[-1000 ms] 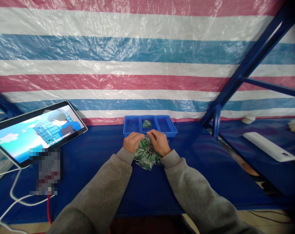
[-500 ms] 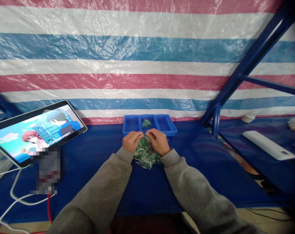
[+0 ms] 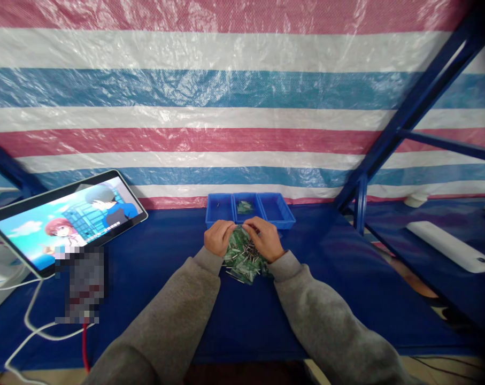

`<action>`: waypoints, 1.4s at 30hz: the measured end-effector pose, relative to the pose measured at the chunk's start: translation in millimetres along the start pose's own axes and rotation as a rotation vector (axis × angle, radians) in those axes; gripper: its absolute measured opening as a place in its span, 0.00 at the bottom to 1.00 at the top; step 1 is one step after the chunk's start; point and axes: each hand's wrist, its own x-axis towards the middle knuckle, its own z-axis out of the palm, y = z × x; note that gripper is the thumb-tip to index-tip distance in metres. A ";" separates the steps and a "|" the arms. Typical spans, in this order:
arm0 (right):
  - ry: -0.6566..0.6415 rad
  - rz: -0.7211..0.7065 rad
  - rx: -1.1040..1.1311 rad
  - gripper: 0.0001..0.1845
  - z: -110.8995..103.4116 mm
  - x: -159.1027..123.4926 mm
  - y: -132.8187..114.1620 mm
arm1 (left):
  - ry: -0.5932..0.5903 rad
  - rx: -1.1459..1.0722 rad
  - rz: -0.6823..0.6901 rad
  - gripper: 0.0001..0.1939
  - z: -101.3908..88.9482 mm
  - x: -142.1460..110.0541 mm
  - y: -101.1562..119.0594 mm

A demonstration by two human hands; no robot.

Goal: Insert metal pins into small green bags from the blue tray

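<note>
My left hand (image 3: 218, 237) and my right hand (image 3: 267, 239) meet with bent, closed fingertips at the near side of a set of blue bins. Between them they pinch something small that I cannot make out. Just below the fingers lies a heap of small green-and-clear packets (image 3: 244, 271) mixed with loose thin metal pins (image 3: 250, 249). Behind the hands, the left blue bin (image 3: 210, 216) has one tiny dark piece in it. Some green packets (image 3: 245, 207) lie in the middle bin, and the right bin (image 3: 276, 209) shows its bare floor.
A tablet (image 3: 76, 219) playing a cartoon leans at the left, with a blurred-out object (image 3: 85, 286) and white cables (image 3: 28, 315) before it. Blue frame bars (image 3: 360, 203) rise at the right, near a long white device (image 3: 451, 247). A striped sheet (image 3: 242, 141) hangs behind the table.
The view has tilted slightly, so everything sits a little lower and further right. Both hands remain together over the heap, fingertips still pinched, with only slight finger movement.
</note>
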 end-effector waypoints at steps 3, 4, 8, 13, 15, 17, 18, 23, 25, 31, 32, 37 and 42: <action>-0.016 -0.002 -0.045 0.16 -0.1 0.2 1.0 | 0.014 -0.047 0.007 0.10 -0.5 1.0 1.4; -0.023 -0.002 -0.057 0.17 0.0 0.2 1.3 | 0.019 -0.070 0.006 0.10 -0.7 1.5 2.0; -0.061 -0.011 -0.088 0.20 1.3 0.3 2.6 | 0.039 -0.176 -0.025 0.09 -2.2 4.5 5.5; -0.044 0.031 -0.120 0.22 2.4 0.5 3.8 | -0.014 -0.296 -0.190 0.11 -2.8 6.9 11.6; 0.006 0.055 -0.137 0.23 1.6 0.7 4.1 | -0.035 -0.346 -0.245 0.12 -1.7 6.4 13.0; 0.056 0.067 -0.145 0.23 0.4 1.1 4.2 | -0.067 -0.357 -0.258 0.12 0.0 5.1 13.1; 0.074 0.070 -0.145 0.23 -0.2 1.3 4.1 | -0.090 -0.343 -0.251 0.11 1.0 4.2 12.6; 0.099 0.085 -0.136 0.22 -1.5 1.7 3.1 | -0.143 -0.171 -0.109 0.11 6.1 -0.6 7.0; 0.100 0.090 -0.133 0.22 -1.2 1.6 2.9 | -0.111 -0.079 -0.033 0.12 8.0 -1.9 4.2; 0.094 0.092 -0.132 0.21 -0.8 1.4 2.7 | -0.002 0.081 0.129 0.12 12.8 -3.7 -4.0; 0.092 0.091 -0.139 0.21 -0.9 1.5 2.6 | 0.008 0.091 0.148 0.12 13.1 -3.8 -4.9; 0.096 0.080 -0.152 0.21 -1.6 1.3 2.0 | 0.027 0.048 0.153 0.12 10.3 -2.8 -3.1; 0.108 0.088 -0.132 0.20 -1.8 1.5 1.0 | 0.017 -0.018 0.082 0.13 5.9 0.0 0.9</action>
